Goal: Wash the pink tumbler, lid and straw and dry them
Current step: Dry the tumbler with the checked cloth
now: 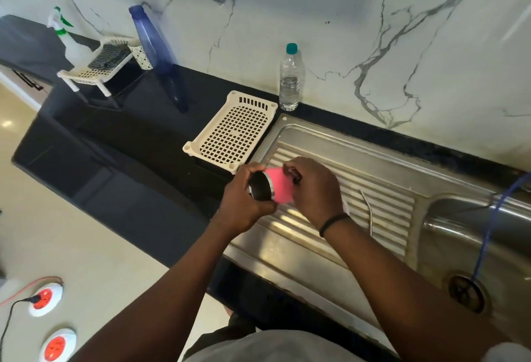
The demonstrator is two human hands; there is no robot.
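The pink tumbler (277, 186) lies on its side in both hands above the ribbed steel drainboard (382, 198). Its dark lid (260, 186) with a silver rim faces left. My left hand (244, 198) is wrapped around the lid end. My right hand (313, 189) grips the tumbler's other end, with a small dark part showing between its fingers. A thin metal straw (369, 212) lies loose on the drainboard, to the right of my right wrist.
A cream perforated tray (232, 132) sits on the black counter left of the drainboard. A clear water bottle (290, 80) and a blue bottle (152, 43) stand by the marble wall. The sink basin (471, 235) with drain and blue hose is at right.
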